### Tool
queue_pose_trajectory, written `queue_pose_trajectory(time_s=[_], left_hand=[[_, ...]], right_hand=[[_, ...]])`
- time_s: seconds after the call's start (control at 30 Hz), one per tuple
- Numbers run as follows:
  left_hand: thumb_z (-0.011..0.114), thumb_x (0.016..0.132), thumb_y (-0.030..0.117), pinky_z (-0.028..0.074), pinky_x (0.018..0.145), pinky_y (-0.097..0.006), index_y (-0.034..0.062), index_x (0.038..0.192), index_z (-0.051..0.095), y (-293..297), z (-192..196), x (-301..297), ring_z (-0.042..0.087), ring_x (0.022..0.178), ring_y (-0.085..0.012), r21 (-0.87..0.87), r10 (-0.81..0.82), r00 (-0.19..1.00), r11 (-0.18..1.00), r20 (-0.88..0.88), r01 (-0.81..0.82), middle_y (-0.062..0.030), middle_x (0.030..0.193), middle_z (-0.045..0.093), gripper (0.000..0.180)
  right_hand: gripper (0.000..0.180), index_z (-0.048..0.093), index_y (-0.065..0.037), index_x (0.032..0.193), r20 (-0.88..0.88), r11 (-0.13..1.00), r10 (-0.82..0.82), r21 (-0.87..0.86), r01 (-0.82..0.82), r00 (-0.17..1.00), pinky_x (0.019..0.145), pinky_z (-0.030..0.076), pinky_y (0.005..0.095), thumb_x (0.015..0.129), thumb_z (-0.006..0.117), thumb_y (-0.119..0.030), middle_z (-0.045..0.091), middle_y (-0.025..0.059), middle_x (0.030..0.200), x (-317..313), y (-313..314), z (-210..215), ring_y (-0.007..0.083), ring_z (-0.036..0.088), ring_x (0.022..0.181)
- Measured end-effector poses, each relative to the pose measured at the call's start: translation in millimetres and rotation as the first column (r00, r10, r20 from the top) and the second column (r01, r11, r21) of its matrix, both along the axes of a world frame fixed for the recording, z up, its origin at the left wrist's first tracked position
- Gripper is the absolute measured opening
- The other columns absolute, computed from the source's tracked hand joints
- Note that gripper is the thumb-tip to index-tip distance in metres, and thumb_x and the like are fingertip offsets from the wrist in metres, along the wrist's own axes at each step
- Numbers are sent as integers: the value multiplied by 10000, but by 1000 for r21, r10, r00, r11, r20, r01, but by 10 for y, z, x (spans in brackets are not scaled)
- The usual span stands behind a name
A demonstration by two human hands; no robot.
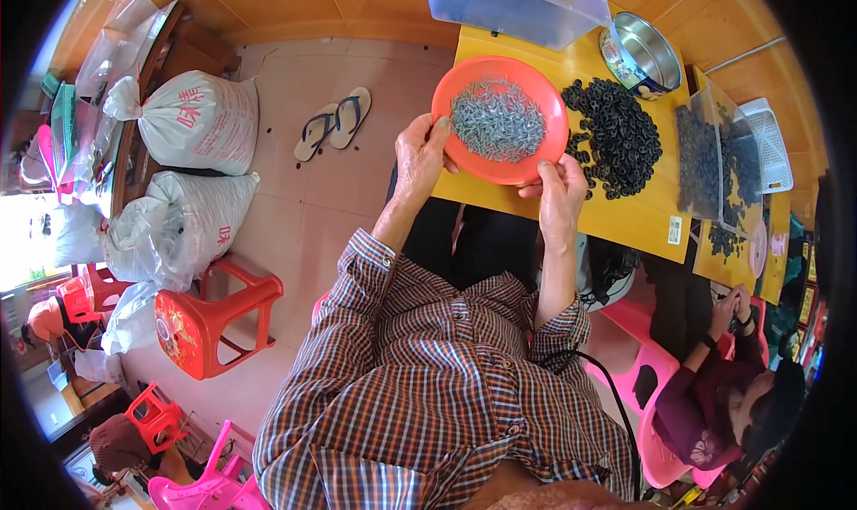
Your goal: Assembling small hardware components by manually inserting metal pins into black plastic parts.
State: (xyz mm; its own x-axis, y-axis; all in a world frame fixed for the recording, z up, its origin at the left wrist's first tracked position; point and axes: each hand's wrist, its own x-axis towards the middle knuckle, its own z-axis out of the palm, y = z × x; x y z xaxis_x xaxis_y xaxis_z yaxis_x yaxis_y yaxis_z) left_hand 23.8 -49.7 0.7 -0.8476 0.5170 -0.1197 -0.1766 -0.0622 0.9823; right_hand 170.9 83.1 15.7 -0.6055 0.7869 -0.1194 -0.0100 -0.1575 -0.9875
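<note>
while both hands grip it, left hand [420, 153] and right hand [561, 193] fingers curl around the orange plate [464, 77] rim.

Yellow table [638, 215] up top, carrying an orange plate [464, 86] heaped with small grey metal pieces [497, 120], a spread of black rings [618, 137] just beside it, a steel bowl [641, 56] and a clear plastic bin [509, 8] at the far edge

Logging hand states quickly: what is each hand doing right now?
Left hand: closed on the left rim of the orange plate of small metal screws.
Right hand: gripping the plate's near right rim.
</note>
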Motion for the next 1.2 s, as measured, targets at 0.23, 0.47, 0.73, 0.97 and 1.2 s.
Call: queue_pose_trajectory(time_s=[0.23, 0.47, 0.73, 0.97, 1.2], left_hand=[[542, 933, 300, 445, 460, -213, -53, 1027, 628, -86, 49, -316, 545, 534, -78, 52, -78, 992, 996, 100, 73, -31, 690, 600, 376], [508, 955, 259, 361, 446, -199, -25, 1052, 623, -121, 8, -301, 466, 518, -37, -149, -248, 968, 957, 32, 250, 24, 678, 564, 321], [483, 975, 215, 452, 463, -231, -10, 1018, 581, 5, 24, -167, 537, 552, -79, 85, -81, 996, 993, -39, 84, -13, 739, 577, 249], [456, 992, 233, 466, 468, -238, -5, 1018, 559, 106, -129, -107, 552, 520, -109, 245, -153, 978, 963, 140, 116, -31, 729, 586, 261], [442, 998, 239, 474, 468, -230, -10, 995, 554, 52, 69, -28, 568, 529, -114, 124, -138, 990, 983, 18, 135, -47, 732, 594, 274]], right_hand=[[191, 622, -8, 1028, 35, 993, 23, 117, -27, 999, 420, 316, 167, 903, 491, -70, 621, 14, 816, 81, 251, 124, 19, 414, 496], [338, 575, -7, 1234, 118, 983, 46, 173, -66, 992, 439, 316, 155, 926, 529, -138, 617, -28, 840, 84, 242, 138, -1, 406, 519], [422, 460, -4, 1335, 20, 985, 46, 163, -48, 999, 505, 441, 176, 956, 545, -168, 630, 22, 843, 89, -32, 157, 57, 572, 618], [403, 471, -30, 1341, -29, 960, -41, 276, 47, 999, 514, 426, 173, 944, 515, -73, 617, 14, 828, 51, 89, 71, 43, 531, 587], [392, 493, -32, 1327, -14, 986, -42, 161, 44, 999, 516, 420, 170, 939, 522, -75, 607, 5, 806, 77, 38, 157, 43, 531, 594]])
